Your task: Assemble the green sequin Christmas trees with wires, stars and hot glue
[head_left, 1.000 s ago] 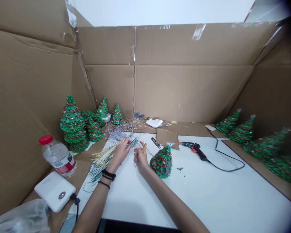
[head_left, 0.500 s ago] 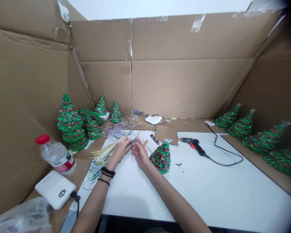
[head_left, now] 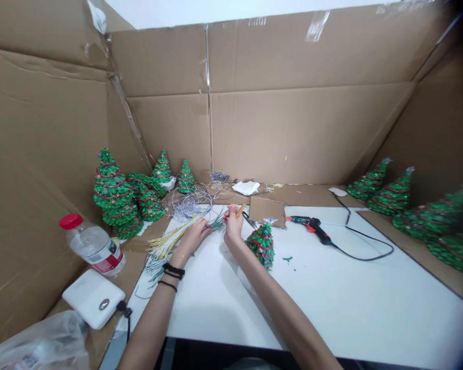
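My left hand (head_left: 194, 237) lies closed over a bundle of thin yellow, white and green strands (head_left: 165, 243), which look like coated wires. Green ends of the strands stick out past its fingertips. Just to the right, my right hand (head_left: 233, 226) is closed around a short tan stick (head_left: 240, 210), whose upper end shows above the fingers; the rest is hidden. Whether its fingertips also pinch a strand is too small to tell. Beside the right wrist stands a small green Christmas tree (head_left: 261, 247) with red garland and a silvery top.
A black and orange glue gun (head_left: 310, 226) lies on the white board, its cord curving right. Scissors (head_left: 249, 220) and a cardboard square (head_left: 267, 212) lie behind the tree. More trees (head_left: 113, 198) stand left and right. A bottle (head_left: 94, 246) and white box (head_left: 94, 298) sit at left.
My right hand has moved a little up and right with the tan stick, away from my left hand. My left hand stays at the strands. The view has shifted slightly.
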Tool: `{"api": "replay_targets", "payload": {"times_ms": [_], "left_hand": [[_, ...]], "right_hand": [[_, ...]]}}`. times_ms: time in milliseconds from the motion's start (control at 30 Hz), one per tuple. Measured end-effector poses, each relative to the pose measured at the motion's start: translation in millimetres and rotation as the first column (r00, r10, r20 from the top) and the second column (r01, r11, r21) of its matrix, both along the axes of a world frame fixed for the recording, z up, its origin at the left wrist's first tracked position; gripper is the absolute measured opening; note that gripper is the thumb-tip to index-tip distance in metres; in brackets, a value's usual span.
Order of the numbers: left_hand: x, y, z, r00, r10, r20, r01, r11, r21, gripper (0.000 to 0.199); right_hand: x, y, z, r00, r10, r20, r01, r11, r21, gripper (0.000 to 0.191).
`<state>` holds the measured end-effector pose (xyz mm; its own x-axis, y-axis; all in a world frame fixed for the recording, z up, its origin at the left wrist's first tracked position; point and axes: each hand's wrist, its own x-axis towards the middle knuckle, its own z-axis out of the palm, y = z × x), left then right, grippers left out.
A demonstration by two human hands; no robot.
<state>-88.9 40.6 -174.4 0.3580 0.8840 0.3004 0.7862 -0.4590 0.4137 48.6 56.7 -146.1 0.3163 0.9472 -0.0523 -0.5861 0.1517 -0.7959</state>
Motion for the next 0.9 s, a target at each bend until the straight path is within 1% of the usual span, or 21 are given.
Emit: {"api": "replay_targets", "payload": {"times_ms": [33,67,100,133,167,233,300,367,400,433,467,533,567,600,633,700,767,833,900], "left_hand": [[0,1,-0.3,1.000,0.002,-0.008,-0.002,1.000,0.005,0.012],[0,2,-0.3,1.000,0.005,-0.021,-0.005,1.000,0.011,0.013],[0,2,0.3,0.999,0.009,-0.035,-0.009,1.000,0.020,0.015],[0,2,1.3,0.999,0.017,-0.045,-0.015,0.999,0.034,0.016],[0,2,2.8,0.999,0.026,-0.044,-0.024,0.998,0.052,0.018],[-1,2,6.2,1.000,0.029,-0.009,-0.028,0.996,0.086,0.020],[-2,0,9.0,0.999,0.011,0.045,-0.015,0.996,0.088,0.019],[-3,-1,9.8,0.999,0.008,0.033,-0.009,0.999,0.045,0.023],[-3,-1,9.4,1.000,0.015,0.001,-0.015,1.000,0.018,0.027],[-3,-1,8.6,0.999,0.022,-0.040,-0.023,1.000,-0.006,0.030],[-4,-1,7.5,0.996,0.027,-0.082,-0.029,0.999,-0.025,0.032],[-3,-1,5.0,0.991,0.022,-0.134,-0.029,0.998,-0.048,0.033],[-3,0,3.8,0.990,0.020,-0.141,-0.028,0.998,-0.054,0.033],[-3,0,2.8,0.989,0.023,-0.147,-0.032,0.998,-0.056,0.034],[-4,1,1.7,0.988,0.032,-0.148,-0.041,0.998,-0.056,0.035],[-6,1,-0.9,0.988,0.056,-0.147,-0.064,0.997,-0.052,0.037],[-9,2,-4.3,0.985,0.076,-0.153,-0.086,0.995,-0.060,0.040],[-10,3,-6.7,0.983,0.081,-0.166,-0.094,0.993,-0.070,0.041],[-6,3,-3.3,0.975,0.114,-0.189,-0.126,0.991,-0.053,0.040]], "right_hand": [[3,-3,14.9,0.994,-0.099,0.038,0.094,0.989,0.117,0.032],[6,-9,30.2,0.981,-0.177,0.079,0.154,0.959,0.238,0.032],[8,-16,45.1,0.965,-0.237,0.112,0.189,0.925,0.330,0.031],[10,-24,58.6,0.948,-0.287,0.141,0.212,0.894,0.396,0.030],[11,-31,70.3,0.926,-0.333,0.176,0.231,0.871,0.434,0.029],[13,-41,87.4,0.887,-0.398,0.233,0.251,0.841,0.479,0.027],[18,-40,98.1,0.882,-0.399,0.250,0.242,0.840,0.486,0.026],[30,-32,107.8,0.908,-0.372,0.192,0.247,0.847,0.471,0.025],[39,-28,114.1,0.917,-0.372,0.144,0.268,0.842,0.469,0.026],[49,-26,121.7,0.914,-0.394,0.098,0.303,0.823,0.481,0.026],[61,-26,130.6,0.893,-0.446,0.058,0.356,0.780,0.514,0.024],[86,-35,150.6,0.832,-0.554,-0.004,0.443,0.661,0.606,0.019],[98,-44,160.2,0.819,-0.573,-0.034,0.452,0.607,0.653,0.016],[109,-54,168.6,0.822,-0.569,-0.031,0.427,0.579,0.695,0.014],[119,-65,175.1,0.829,-0.560,-0.017,0.400,0.570,0.718,0.014],[137,-86,182.0,0.844,-0.535,0.034,0.346,0.592,0.728,0.015],[151,-102,182.1,0.855,-0.517,0.044,0.334,0.613,0.716,0.016],[162,-112,179.3,0.874,-0.485,0.026,0.340,0.650,0.679,0.020],[172,-118,177.0,0.895,-0.445,0.020,0.331,0.694,0.639,0.025]]}}
